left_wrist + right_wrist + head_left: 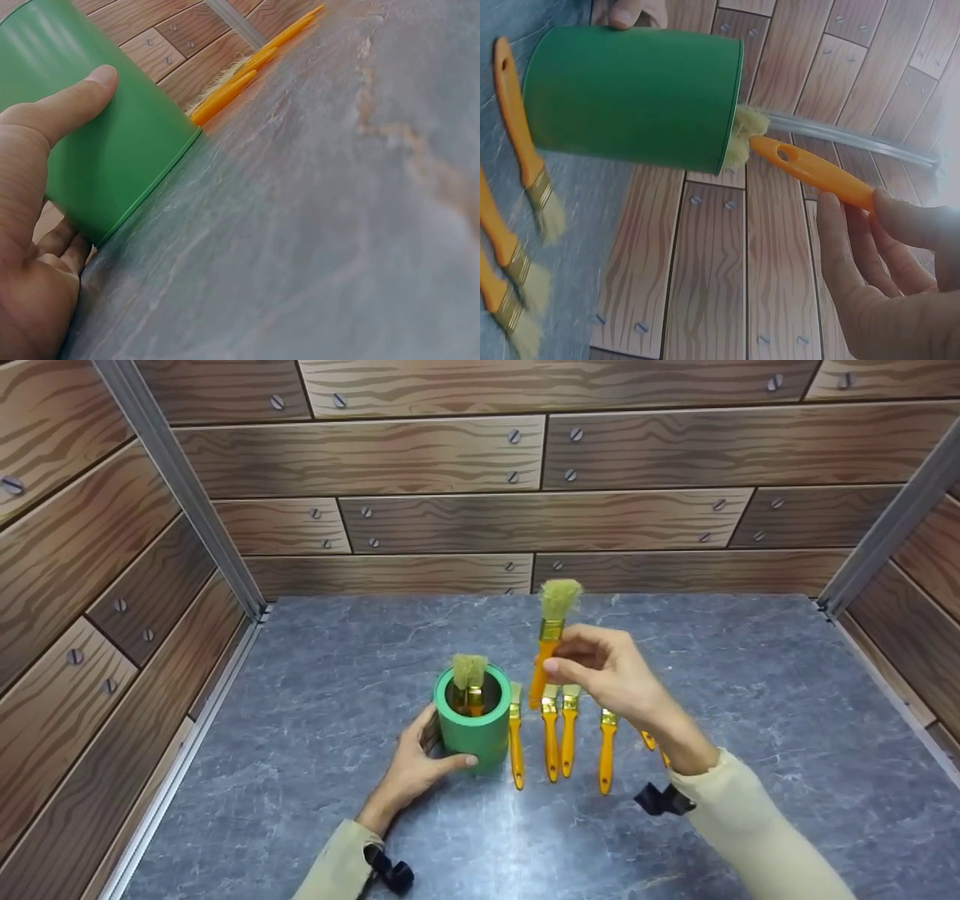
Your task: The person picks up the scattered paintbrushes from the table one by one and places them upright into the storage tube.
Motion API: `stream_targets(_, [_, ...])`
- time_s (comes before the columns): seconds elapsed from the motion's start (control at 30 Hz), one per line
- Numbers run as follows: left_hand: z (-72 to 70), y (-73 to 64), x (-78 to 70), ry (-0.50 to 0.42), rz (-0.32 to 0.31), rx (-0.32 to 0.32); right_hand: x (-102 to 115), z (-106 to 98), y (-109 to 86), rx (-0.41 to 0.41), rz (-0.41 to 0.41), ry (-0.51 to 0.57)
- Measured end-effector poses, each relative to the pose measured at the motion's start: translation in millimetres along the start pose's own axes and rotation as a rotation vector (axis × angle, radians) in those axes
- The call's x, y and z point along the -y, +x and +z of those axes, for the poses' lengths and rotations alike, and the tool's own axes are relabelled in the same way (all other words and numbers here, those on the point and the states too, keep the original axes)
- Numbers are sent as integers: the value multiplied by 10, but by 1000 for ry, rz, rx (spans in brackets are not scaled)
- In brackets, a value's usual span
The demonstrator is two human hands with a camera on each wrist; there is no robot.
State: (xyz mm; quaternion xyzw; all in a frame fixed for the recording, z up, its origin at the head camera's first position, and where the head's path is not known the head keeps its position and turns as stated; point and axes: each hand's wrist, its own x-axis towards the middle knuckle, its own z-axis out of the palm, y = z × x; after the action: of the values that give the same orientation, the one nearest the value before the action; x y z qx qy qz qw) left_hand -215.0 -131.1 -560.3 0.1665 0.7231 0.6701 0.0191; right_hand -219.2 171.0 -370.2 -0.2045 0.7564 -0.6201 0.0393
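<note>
A green can (476, 739) stands upright on the grey marbled tabletop, with paintbrushes (469, 671) in it, bristles up above the rim. My left hand (412, 769) grips the can from its left side, thumb across the front; in the left wrist view the thumb (82, 101) lies on the can's wall. My right hand (619, 675) pinches another paintbrush (546, 652) by its orange handle, bristles up, to the right of the can and higher than its rim. In the right wrist view the handle's holed end (784, 154) points toward the can's mouth.
Several paintbrushes with orange handles lie on the table right of the can, among them one close beside it (517, 742) and one farther right (606, 754). Others are partly hidden beneath the right wrist. Wood-patterned walls (450, 457) enclose the tabletop (337, 660) at the back and sides.
</note>
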Motion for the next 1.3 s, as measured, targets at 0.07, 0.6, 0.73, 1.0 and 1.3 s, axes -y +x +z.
stream_targets(0.07, [6,-4,-1,12,-5,-1,19,51,26,3,-9,8])
stream_targets(0.6, [25,25,12,-21,26,16,53,496,326,61,-100,-32])
stream_targets(0.73, [22,29,9,-8,19,13,13,563,360,63,-126,-69])
stream_targets(1.0, [1,28,7,3,10,10,-8,668,405,76,-128,-86])
stream_targets(1.3, [-7,19,9,-5,27,20,-56,701,420,100,-152,-82])
